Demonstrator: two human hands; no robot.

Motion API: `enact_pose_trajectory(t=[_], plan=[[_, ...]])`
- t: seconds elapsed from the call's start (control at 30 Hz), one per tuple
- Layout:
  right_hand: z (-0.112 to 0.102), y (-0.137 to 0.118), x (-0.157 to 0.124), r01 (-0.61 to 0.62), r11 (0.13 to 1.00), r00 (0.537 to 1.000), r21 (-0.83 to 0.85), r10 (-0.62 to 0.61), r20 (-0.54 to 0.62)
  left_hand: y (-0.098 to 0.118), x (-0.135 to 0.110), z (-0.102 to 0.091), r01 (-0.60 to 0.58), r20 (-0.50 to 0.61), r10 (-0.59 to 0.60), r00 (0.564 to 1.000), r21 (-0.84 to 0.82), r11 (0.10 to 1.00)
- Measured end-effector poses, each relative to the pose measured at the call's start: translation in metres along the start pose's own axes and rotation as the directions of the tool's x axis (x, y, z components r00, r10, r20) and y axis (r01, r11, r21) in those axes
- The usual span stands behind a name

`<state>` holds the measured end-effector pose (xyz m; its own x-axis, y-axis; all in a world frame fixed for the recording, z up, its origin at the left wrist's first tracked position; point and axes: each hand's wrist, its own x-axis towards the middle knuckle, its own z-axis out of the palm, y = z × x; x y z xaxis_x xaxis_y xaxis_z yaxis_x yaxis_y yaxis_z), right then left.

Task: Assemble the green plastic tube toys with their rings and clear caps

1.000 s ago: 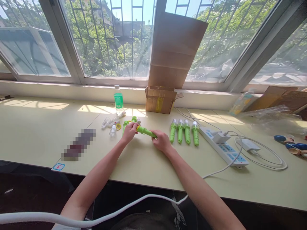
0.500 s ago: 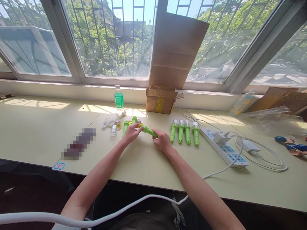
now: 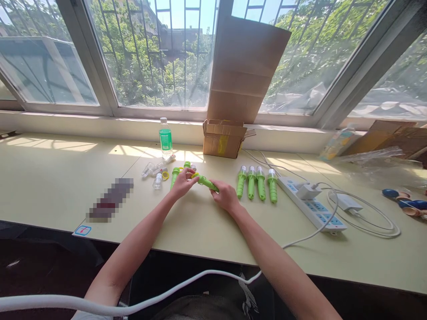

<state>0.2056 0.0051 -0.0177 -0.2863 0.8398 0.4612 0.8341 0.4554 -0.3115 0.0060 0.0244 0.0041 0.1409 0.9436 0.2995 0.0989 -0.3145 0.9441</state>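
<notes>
My right hand (image 3: pixel 226 195) is closed round the lower end of a green flashlight-like tube (image 3: pixel 206 182), held tilted just above the table. At its upper left end, my left hand (image 3: pixel 182 182) pinches a yellow ring (image 3: pixel 195 176) between thumb and fingers. Whether the ring is fully seated on the tube I cannot tell. Behind my left hand stand or lie green tubes (image 3: pixel 175 174), partly hidden by it. Clear plastic caps (image 3: pixel 157 181) and a loose yellow ring (image 3: pixel 165 175) lie to its left. Several green flashlights with clear tops (image 3: pixel 251 183) lie in a row right of my right hand.
A green-labelled bottle (image 3: pixel 165 138) and a cardboard box (image 3: pixel 223 141) stand at the back near the window. To the right are a power strip (image 3: pixel 313 206) with plugged chargers and looped white cables. A blurred-out object (image 3: pixel 108 202) lies at left.
Both hands stay almost in place around the green tube. My left fingers have shifted slightly at the yellow ring, and the tube's tilt is nearly the same.
</notes>
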Motion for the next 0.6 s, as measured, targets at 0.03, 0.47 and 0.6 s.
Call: enact_pose_trajectory(t=[0.03, 0.47, 0.6], plan=[[0.0005, 0.0009, 0.0000, -0.003, 1.000, 1.000, -0.007, 0.003, -0.002, 0.0002, 0.0001, -0.0005, 0.014, 0.008, -0.014, 1.000, -0.017, 1.000], [0.0016, 0.0017, -0.0005, -0.019, 1.000, 1.000, 0.023, 0.019, -0.015, -0.0055, 0.0019, 0.0013, -0.009, -0.022, 0.009, 1.000, -0.022, 1.000], [0.0011, 0.0001, -0.0002, -0.033, 0.993, 0.999, 0.113, 0.036, -0.029, -0.0004, 0.0008, -0.0001, -0.014, 0.003, 0.014, 1.000, -0.029, 0.999]])
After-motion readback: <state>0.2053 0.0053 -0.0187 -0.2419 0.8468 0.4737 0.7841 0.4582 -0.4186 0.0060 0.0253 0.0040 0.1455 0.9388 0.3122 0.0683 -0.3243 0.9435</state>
